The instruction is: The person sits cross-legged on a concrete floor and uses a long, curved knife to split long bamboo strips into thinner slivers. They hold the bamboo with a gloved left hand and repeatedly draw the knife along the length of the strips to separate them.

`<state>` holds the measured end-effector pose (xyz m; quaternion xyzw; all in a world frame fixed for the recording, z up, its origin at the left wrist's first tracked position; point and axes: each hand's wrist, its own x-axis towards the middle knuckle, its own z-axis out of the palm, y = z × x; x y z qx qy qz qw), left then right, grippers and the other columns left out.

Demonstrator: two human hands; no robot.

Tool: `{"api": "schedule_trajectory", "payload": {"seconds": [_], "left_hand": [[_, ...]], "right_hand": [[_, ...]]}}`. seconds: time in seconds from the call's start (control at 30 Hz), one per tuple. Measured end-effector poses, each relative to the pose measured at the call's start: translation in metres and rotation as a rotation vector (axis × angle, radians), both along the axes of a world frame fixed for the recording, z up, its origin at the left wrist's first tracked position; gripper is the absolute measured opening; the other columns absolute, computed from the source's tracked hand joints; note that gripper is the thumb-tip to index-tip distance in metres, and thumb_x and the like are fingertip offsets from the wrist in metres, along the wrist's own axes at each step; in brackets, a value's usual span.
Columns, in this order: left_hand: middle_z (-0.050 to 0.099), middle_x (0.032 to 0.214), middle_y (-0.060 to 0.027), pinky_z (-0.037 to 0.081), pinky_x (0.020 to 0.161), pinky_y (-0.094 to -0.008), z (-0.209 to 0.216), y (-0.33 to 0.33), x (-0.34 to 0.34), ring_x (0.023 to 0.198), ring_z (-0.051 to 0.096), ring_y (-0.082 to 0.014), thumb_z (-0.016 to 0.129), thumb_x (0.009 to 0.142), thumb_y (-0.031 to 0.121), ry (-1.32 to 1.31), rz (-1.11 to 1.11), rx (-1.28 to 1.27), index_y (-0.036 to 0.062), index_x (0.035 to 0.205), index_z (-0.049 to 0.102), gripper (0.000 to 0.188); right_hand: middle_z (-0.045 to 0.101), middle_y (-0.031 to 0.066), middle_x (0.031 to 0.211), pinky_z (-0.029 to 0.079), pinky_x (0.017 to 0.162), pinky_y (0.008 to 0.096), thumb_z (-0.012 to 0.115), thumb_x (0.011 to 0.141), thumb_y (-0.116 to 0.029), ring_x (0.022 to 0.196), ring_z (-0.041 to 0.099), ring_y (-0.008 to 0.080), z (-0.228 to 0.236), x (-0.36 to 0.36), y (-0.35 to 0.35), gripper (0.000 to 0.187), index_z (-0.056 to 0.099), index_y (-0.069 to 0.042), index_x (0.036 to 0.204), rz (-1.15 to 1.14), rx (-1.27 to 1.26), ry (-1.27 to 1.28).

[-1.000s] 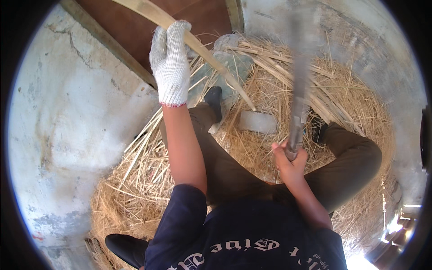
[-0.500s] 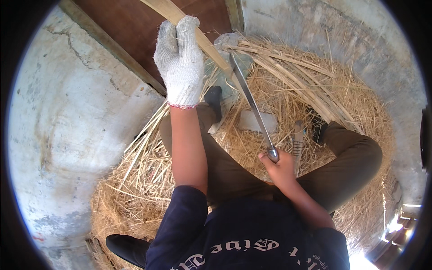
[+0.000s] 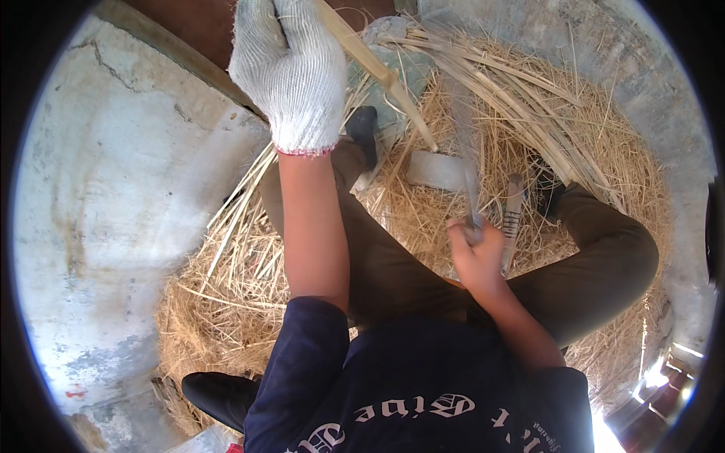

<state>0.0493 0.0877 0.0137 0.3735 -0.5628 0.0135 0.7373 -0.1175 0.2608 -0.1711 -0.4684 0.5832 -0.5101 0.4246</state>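
Observation:
My left hand, in a white knitted glove, is up at the far left and closed around a pale bamboo strip. The strip slants down to the right, its lower end hanging over the shavings. My bare right hand grips the handle of a long knife above my lap. Motion smears the blade, which points away from me to the right of the strip and apart from it. The fingers of my left hand are partly cut off by the upper edge.
Pale shavings cover the ground around my bent legs. Split bamboo strips lie at the far right. A whitish block sits between my feet, beside a wooden piece wound with dark bands. Worn walls curve close on both sides.
The knife has come away from the strip and swung right, its blade now blurred. My left hand has moved up and left, and the strip's lower end now hangs free.

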Motion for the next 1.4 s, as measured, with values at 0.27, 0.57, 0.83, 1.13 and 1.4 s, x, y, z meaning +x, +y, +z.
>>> {"api": "schedule_trajectory", "payload": {"seconds": [0.27,0.57,0.83,1.13,1.4], "left_hand": [[0.058,0.089,-0.0041,0.052,0.06,-0.0268,0.016,0.012,-0.001,0.071,0.06,-0.011,0.06,0.103,0.025,-0.058,0.006,0.138,0.0019,0.099,0.068,0.024],[0.059,0.084,-0.0052,0.046,0.073,-0.0287,0.012,0.013,-0.012,0.079,0.053,-0.0151,0.062,0.103,0.014,-0.034,0.02,0.073,0.001,0.096,0.064,0.015],[0.065,0.086,-0.0082,0.05,0.077,-0.0329,0.004,0.0,0.014,0.078,0.061,-0.0172,0.059,0.103,0.029,-0.069,0.044,0.122,0.004,0.099,0.07,0.028],[0.068,0.093,-0.0128,0.052,0.081,-0.0365,0.011,0.004,0.004,0.086,0.068,-0.0278,0.055,0.103,0.026,-0.344,0.176,0.1,0.0075,0.104,0.069,0.023],[0.067,0.095,-0.0151,0.052,0.08,-0.0414,0.012,0.007,0.011,0.088,0.068,-0.033,0.05,0.105,0.03,-0.217,0.094,0.181,0.007,0.104,0.068,0.029]], "right_hand": [[0.049,0.0004,0.058,0.037,0.054,0.0339,0.072,0.089,-0.016,0.056,0.042,0.009,0.023,-0.024,0.001,0.029,0.055,-0.001,0.071,0.198,0.316,0.04],[0.051,0.0006,0.059,0.039,0.051,0.0338,0.068,0.09,-0.012,0.056,0.049,0.008,0.044,-0.02,0.009,0.023,0.056,-0.001,0.074,-0.045,-0.103,-0.032],[0.053,0.0103,0.059,0.042,0.055,0.0372,0.067,0.089,-0.015,0.053,0.05,0.0188,0.004,-0.016,0.001,0.024,0.057,0.003,0.077,0.125,0.197,0.292],[0.047,-0.0018,0.057,0.037,0.054,0.0323,0.078,0.091,-0.028,0.057,0.041,0.0084,0.027,-0.032,0.006,0.04,0.056,-0.004,0.068,0.152,0.207,0.153],[0.052,0.0025,0.058,0.039,0.052,0.0317,0.07,0.093,-0.017,0.054,0.048,0.0095,0.017,-0.017,0.005,0.028,0.057,0.0,0.074,-0.099,-0.157,0.022]]}}
